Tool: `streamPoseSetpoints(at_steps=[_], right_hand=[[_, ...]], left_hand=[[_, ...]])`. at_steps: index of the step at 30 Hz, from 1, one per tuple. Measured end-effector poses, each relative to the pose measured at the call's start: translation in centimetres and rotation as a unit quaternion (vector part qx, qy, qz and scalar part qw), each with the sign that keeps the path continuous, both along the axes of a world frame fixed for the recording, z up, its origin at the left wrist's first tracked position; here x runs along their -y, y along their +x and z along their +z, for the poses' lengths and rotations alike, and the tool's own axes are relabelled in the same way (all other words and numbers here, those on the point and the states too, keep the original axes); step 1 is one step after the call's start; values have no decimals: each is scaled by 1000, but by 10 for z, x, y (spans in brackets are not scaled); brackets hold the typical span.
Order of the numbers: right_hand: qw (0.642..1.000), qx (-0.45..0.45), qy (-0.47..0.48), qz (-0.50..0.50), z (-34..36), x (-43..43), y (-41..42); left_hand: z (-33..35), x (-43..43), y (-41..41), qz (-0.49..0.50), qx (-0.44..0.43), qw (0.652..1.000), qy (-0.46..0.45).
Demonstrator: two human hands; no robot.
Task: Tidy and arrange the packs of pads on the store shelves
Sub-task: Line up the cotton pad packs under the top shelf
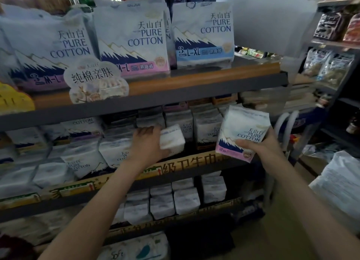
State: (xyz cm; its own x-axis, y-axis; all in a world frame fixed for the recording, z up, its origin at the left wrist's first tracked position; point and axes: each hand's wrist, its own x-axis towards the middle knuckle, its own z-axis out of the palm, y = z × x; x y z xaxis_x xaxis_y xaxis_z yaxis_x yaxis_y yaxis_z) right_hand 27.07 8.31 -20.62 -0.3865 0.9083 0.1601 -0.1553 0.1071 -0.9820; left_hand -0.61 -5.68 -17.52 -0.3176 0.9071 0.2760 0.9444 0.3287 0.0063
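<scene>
left grip (147,143) holds 1 white pack (173,138) | right grip (260,145) holds 1 pink-banded pack (243,126)

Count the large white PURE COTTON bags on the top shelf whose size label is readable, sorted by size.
Large white M-L bags: 2
Large white L-XL bag with blue band: 1
Total: 3

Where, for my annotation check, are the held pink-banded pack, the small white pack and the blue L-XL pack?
held pink-banded pack (243,130): head view, front face middle
small white pack (173,138): head view, exposed side
blue L-XL pack (203,35): head view, front face middle
</scene>
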Motion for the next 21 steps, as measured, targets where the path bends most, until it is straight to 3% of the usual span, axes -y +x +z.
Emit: streamPoseSetpoints(at_steps=[3,11,17,21], right_hand=[[1000,-18,23,-2,7,-3,-6],[999,-26,24,8,8,-13,-22],[999,-18,35,3,5,-14,-23],[998,7,52,24,5,-5,-30]], left_hand=[[17,14,-9,45,143,985,91],[33,12,-19,36,250,956,147],[10,-11,-7,20,244,968,62],[-1,-24,-1,-16,146,988,-48]])
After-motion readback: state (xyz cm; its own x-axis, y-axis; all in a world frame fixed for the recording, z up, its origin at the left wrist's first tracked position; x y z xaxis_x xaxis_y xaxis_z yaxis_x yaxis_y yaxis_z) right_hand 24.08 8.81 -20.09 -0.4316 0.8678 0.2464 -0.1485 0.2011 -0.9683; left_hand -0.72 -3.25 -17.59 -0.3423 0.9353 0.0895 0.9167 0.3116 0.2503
